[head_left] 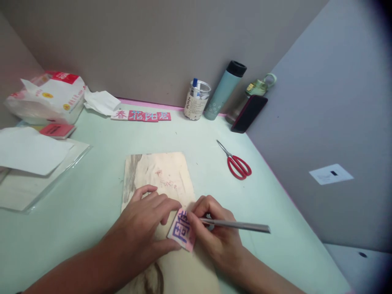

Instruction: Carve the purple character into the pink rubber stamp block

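A small pink square tile with purple-blue characters lies tilted over a stained pale board. My left hand grips the tile's left side, thumb at its lower edge and fingers at its upper edge. In my right hand is a slim silver pen-shaped tool, pinched between thumb and fingers over the tile's right part. The handle points right; its working tip is hidden behind my fingers. Red-handled scissors rest on the mat beyond my right hand.
Along the back stand a row of character tiles, a jar of pens, a teal bottle, a green-lidded bottle and a leaning phone. On the left are white paper, a red pad and a plastic bag.
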A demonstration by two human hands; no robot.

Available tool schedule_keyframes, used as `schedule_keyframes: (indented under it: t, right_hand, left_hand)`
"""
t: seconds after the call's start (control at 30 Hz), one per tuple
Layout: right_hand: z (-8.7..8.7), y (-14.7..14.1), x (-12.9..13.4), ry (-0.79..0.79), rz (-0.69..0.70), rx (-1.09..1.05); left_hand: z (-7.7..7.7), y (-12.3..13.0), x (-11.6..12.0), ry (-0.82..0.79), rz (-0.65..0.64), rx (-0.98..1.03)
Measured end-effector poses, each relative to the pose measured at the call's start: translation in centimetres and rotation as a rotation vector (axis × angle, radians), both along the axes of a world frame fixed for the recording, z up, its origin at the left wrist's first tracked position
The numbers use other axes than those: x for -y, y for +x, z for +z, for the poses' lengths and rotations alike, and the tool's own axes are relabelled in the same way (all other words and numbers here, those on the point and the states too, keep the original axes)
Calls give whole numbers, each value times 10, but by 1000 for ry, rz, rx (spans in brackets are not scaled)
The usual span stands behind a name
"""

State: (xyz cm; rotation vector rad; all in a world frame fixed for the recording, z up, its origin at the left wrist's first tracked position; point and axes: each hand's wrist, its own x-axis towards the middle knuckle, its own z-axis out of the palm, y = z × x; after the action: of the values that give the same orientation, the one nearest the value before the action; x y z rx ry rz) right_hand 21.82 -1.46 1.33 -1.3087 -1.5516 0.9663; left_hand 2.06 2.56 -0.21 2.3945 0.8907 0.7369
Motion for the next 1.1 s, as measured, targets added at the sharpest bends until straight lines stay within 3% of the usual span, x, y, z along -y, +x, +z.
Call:
schedule_keyframes:
  t: [1.1]
  right_hand:
    - [4,-2,3,-114,43,0]
  left_hand:
    - [3,1,0,-34,10,-51]
